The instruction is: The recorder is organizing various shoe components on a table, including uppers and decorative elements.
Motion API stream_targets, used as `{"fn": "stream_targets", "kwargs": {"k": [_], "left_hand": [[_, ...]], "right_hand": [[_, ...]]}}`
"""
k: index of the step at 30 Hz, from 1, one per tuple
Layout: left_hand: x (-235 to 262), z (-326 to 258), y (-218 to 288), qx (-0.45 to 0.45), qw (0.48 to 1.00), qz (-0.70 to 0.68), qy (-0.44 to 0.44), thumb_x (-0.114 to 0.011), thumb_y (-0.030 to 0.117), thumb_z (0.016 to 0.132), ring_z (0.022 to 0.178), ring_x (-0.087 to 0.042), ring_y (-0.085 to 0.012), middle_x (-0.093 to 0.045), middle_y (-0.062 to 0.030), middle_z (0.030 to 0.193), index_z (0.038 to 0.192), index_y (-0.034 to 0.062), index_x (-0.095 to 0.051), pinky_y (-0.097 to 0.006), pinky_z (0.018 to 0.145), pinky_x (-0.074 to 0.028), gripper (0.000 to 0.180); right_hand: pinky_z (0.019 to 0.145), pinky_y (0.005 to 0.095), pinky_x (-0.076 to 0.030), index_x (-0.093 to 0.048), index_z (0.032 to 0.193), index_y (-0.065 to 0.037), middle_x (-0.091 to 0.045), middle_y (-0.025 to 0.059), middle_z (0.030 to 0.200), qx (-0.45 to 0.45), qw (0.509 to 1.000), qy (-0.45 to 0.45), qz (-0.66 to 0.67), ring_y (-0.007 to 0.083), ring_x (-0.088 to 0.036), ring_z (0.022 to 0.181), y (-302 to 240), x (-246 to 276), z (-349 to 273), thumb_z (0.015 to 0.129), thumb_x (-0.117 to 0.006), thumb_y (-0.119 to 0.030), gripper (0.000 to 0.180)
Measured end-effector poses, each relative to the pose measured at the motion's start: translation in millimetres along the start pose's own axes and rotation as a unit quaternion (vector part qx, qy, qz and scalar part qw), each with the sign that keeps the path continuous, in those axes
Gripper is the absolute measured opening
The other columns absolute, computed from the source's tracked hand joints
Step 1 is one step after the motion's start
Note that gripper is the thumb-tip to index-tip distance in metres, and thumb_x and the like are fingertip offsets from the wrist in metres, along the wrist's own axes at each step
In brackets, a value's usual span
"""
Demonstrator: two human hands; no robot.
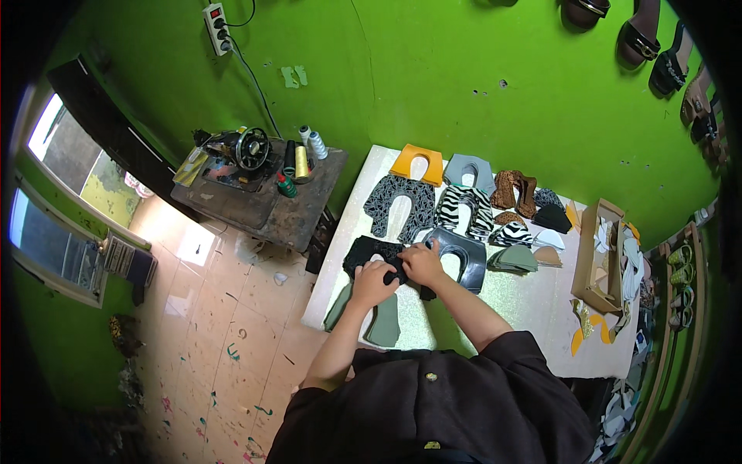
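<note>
Both hands are at a stack of black, textured U-shaped shoe-upper pieces (363,249) on the white worktable (533,309). My left hand (375,283) curls its fingers over the near part of the black pieces. Just right of it, my right hand (422,264) grips their right side, its fingertips partly hidden. Glossy black U-shaped pieces (473,267) lie right beside my right hand. Below my left hand are olive-green U-shaped pieces (384,323), partly covered by my forearm. Behind the hands sit grey-and-black patterned pieces (380,203) and zebra-striped ones (481,215).
Yellow pieces (406,161), grey pieces (473,168) and leopard-print pieces (506,192) lie at the table's back. A cardboard box (589,259) holds scraps at the right. Left stands a sewing machine (241,148) with thread spools (301,160). Sandals (640,42) hang on the green wall.
</note>
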State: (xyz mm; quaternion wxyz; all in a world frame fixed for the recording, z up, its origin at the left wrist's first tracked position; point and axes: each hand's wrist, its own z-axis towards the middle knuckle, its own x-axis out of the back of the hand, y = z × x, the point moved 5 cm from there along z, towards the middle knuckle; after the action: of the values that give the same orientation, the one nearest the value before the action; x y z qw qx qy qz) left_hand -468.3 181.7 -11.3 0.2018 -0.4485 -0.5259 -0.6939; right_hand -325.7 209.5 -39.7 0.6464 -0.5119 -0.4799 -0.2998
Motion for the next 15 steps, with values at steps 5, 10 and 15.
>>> {"fn": "stream_targets", "kwargs": {"k": [5,10,15], "left_hand": [[-6.0,15.4,-35.1,0.004,0.997,0.045,0.068,-0.058,0.04,0.083,0.131,-0.028,-0.037,-0.034,-0.0163,0.139,0.133,0.0183,-0.043,-0.056,0.101,-0.025,0.057],[-31.9,20.7,-64.6,0.118,0.983,0.124,-0.073,-0.043,0.057,0.085,0.138,-0.01,-0.0373,-0.011,-0.0172,0.151,0.145,0.024,-0.021,-0.065,0.102,-0.012,0.072],[-32.2,28.3,-62.6,0.165,0.966,0.14,-0.142,-0.047,0.072,0.073,0.14,-0.003,-0.033,-0.005,-0.0171,0.152,0.146,0.0238,-0.014,-0.063,0.104,-0.001,0.094]], "right_hand": [[0.097,0.0601,-0.022,-0.066,0.103,-0.013,-0.048,0.0072,0.127,0.011,0.999,0.032,-0.016,0.0234,-0.04,0.122,-11.8,1.5,-6.3,0.08,-0.058,-0.036,0.033],[0.101,0.0609,-0.019,-0.043,0.132,-0.012,-0.039,0.01,0.137,-0.005,0.996,-0.011,-0.085,0.028,-0.029,0.132,-19.5,-8.8,-18.7,0.082,-0.053,-0.047,0.061],[0.106,0.0594,-0.007,-0.031,0.141,-0.015,-0.023,0.0125,0.148,-0.055,0.988,-0.093,-0.106,0.0319,-0.015,0.138,-14.5,-7.1,-17.1,0.078,-0.05,-0.059,0.079]]}}
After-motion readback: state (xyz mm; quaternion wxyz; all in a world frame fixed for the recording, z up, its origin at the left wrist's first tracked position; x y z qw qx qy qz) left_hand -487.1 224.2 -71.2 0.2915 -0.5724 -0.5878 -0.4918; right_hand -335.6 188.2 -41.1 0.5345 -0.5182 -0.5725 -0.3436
